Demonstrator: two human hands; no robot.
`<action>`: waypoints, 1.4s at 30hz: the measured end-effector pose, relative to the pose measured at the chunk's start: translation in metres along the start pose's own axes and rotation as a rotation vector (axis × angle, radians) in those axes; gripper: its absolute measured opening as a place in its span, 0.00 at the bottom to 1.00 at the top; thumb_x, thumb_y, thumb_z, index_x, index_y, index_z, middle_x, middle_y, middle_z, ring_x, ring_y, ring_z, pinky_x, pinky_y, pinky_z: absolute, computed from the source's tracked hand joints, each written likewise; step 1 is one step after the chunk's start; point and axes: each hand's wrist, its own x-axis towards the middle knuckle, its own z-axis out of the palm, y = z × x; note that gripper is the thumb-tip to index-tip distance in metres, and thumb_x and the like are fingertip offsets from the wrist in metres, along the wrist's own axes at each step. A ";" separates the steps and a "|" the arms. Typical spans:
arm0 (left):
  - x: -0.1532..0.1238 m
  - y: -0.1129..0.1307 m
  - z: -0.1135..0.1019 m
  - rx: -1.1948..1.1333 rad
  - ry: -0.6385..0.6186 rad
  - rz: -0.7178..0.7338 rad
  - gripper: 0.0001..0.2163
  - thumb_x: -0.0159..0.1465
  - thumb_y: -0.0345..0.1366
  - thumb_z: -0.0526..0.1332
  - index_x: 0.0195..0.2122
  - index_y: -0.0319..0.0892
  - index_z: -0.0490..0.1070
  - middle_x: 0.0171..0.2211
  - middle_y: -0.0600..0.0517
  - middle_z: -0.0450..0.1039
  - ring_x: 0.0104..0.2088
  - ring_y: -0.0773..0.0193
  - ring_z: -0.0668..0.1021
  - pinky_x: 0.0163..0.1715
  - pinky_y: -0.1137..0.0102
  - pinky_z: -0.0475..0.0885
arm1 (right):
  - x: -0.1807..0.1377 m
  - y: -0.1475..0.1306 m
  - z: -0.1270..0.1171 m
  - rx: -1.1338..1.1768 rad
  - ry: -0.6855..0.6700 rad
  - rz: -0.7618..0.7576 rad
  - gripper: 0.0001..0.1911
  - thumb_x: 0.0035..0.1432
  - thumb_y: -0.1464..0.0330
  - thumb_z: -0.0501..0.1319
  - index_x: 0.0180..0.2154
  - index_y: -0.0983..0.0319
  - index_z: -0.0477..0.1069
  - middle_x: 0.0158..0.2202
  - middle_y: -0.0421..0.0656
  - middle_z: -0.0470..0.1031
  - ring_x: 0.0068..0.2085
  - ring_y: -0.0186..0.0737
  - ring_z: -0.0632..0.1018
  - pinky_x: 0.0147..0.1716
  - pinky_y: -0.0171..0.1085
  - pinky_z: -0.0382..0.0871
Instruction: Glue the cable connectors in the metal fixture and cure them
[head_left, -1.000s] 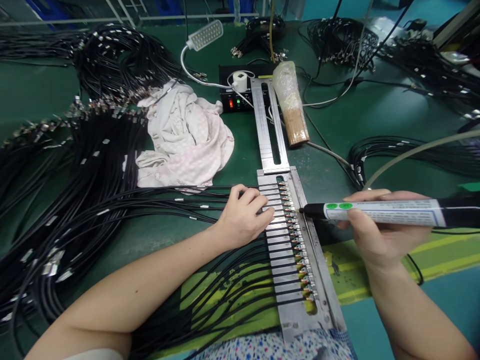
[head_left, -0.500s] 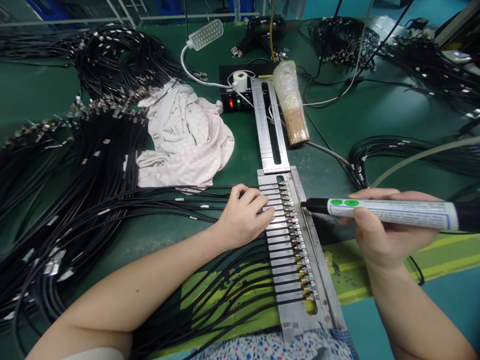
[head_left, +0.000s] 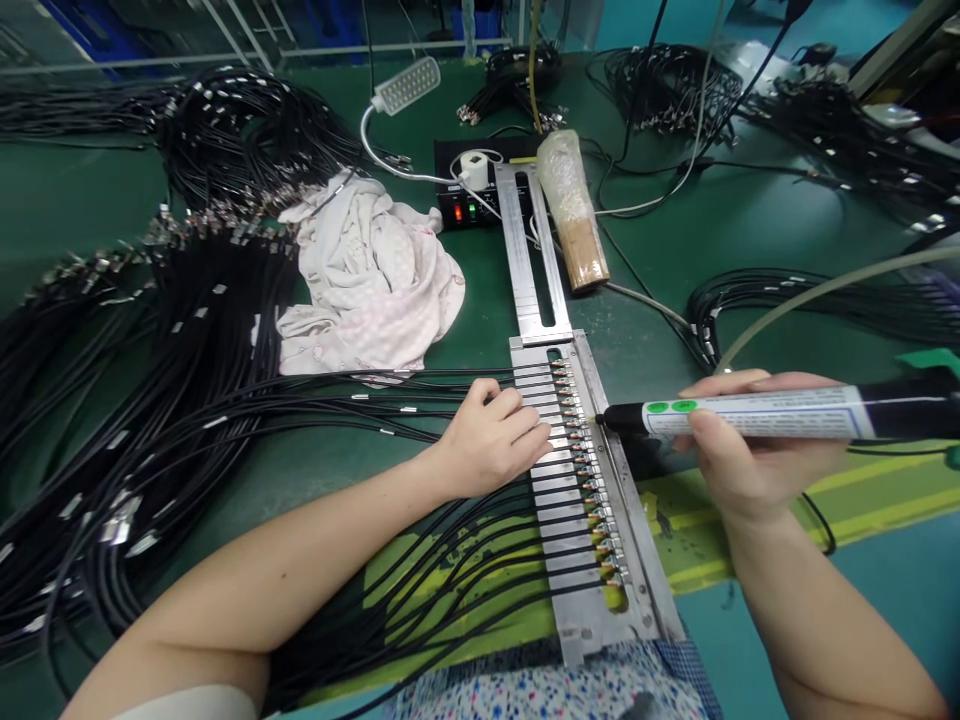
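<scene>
A metal slotted fixture (head_left: 559,535) holds a row of black cables (head_left: 506,592), whose metal-ended connectors (head_left: 600,510) line up along its right side. My left hand (head_left: 491,440) lies over the fixture's left edge, its bent fingers closed on some cables near the upper half of the row. Gripped in my right hand (head_left: 757,450) is a thick pen-shaped tool (head_left: 750,414) with a white label, green dots and a black tapered nose. Its thin tip points left, close to the connectors; whether it touches them I cannot tell.
Left of the fixture are a crumpled cloth (head_left: 375,280) and large cable bundles (head_left: 217,330). Behind stand a lamp (head_left: 406,86), a black box with lit switches (head_left: 457,210) and a film-wrapped block (head_left: 574,210). A cable coil (head_left: 705,310) and a pale hose (head_left: 825,295) lie right.
The tool's tip has moved slightly down the connector row, and its back end has tipped upward a little. My left hand stays on the cables. The whole view has shifted slightly.
</scene>
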 end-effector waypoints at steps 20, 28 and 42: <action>-0.001 -0.001 0.002 -0.011 -0.016 -0.004 0.07 0.65 0.35 0.56 0.31 0.40 0.69 0.24 0.54 0.69 0.30 0.63 0.66 0.32 0.64 0.55 | 0.000 -0.003 0.001 -0.023 -0.017 0.031 0.24 0.39 0.80 0.65 0.39 0.58 0.64 0.30 0.38 0.75 0.17 0.34 0.71 0.09 0.34 0.65; 0.000 -0.001 0.001 -0.001 -0.014 -0.003 0.07 0.65 0.35 0.55 0.32 0.41 0.68 0.23 0.54 0.68 0.30 0.63 0.67 0.32 0.64 0.55 | 0.000 -0.003 0.000 -0.011 -0.020 0.013 0.24 0.38 0.81 0.65 0.39 0.59 0.64 0.30 0.38 0.75 0.17 0.34 0.71 0.09 0.34 0.66; 0.000 -0.001 0.001 -0.026 -0.015 0.000 0.07 0.64 0.34 0.56 0.30 0.40 0.68 0.24 0.54 0.69 0.30 0.63 0.67 0.32 0.64 0.55 | -0.001 -0.001 -0.001 -0.006 -0.023 0.018 0.25 0.39 0.80 0.65 0.40 0.58 0.64 0.30 0.38 0.75 0.17 0.33 0.70 0.09 0.34 0.66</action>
